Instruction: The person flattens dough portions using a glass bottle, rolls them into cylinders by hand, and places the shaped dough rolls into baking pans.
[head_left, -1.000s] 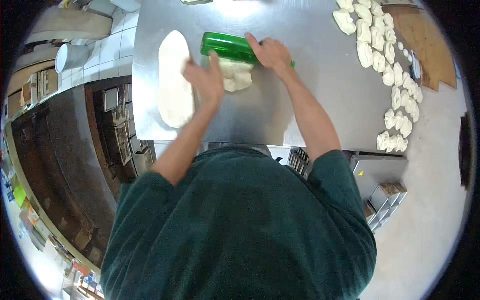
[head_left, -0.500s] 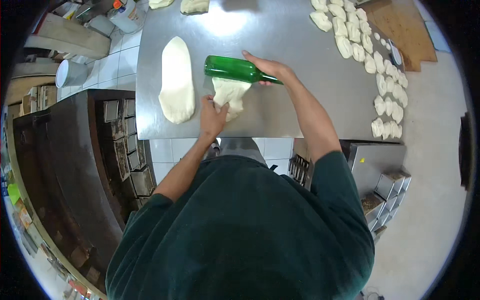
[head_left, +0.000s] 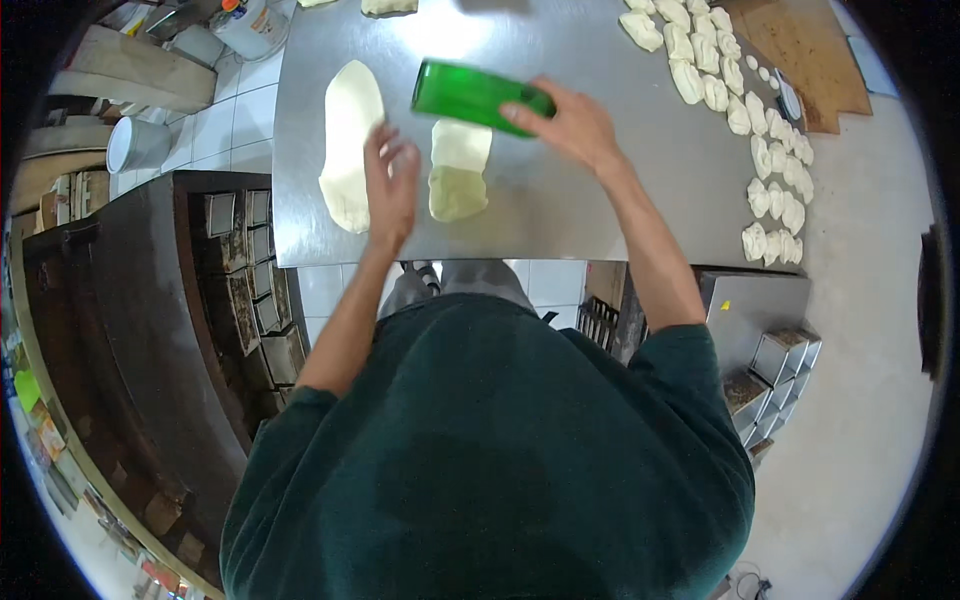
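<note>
Near the surface (head_left: 560, 215)'s left edge lies 1 long flattened dough sheet (head_left: 350, 140). The left hand (head_left: 390, 185), fingers spread, hovers beside the smaller dough piece (head_left: 458, 170) toward the front edge. The right hand (head_left: 570, 125) grips the green bottle (head_left: 470, 95) just beyond it. Rolling evenly, with light pressure, would likely stretch it uniformly.

The green glass bottle (head_left: 478, 96) lies on its side at the far end of the dough piece (head_left: 457, 170), gripped at one end by my right hand (head_left: 570, 125). The dough piece is pale, elongated and flattened on the steel table (head_left: 590, 215), with my left hand (head_left: 392, 185) just beside its left edge.
</note>
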